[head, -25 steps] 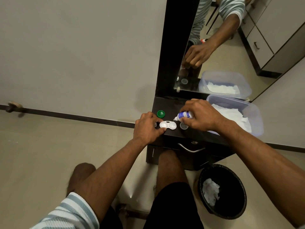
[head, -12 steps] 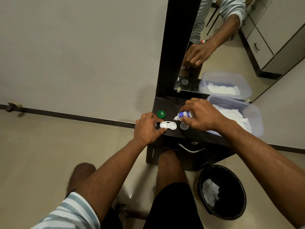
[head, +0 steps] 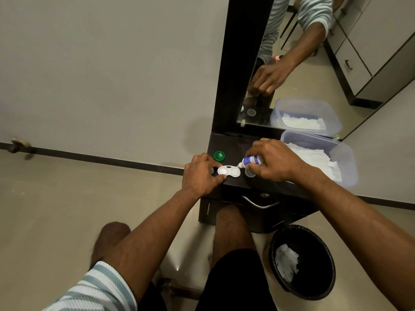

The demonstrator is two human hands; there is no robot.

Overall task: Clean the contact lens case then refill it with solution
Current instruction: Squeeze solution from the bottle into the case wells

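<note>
Little has changed since the earlier frame: the right hand (head: 275, 162) still grips the tilted solution bottle (head: 251, 160), nozzle at the lens case (head: 228, 171). The left hand (head: 201, 176) pinches the white, two-welled case near the dresser top's (head: 231, 143) front left edge. The plastic tub (head: 345, 153) and bin (head: 314, 248) both hold white tissue.

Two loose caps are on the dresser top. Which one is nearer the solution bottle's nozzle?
The clear cap, lying just below the nozzle of the solution bottle beside the right hand. The green cap sits farther back-left, beyond the lens case.
</note>
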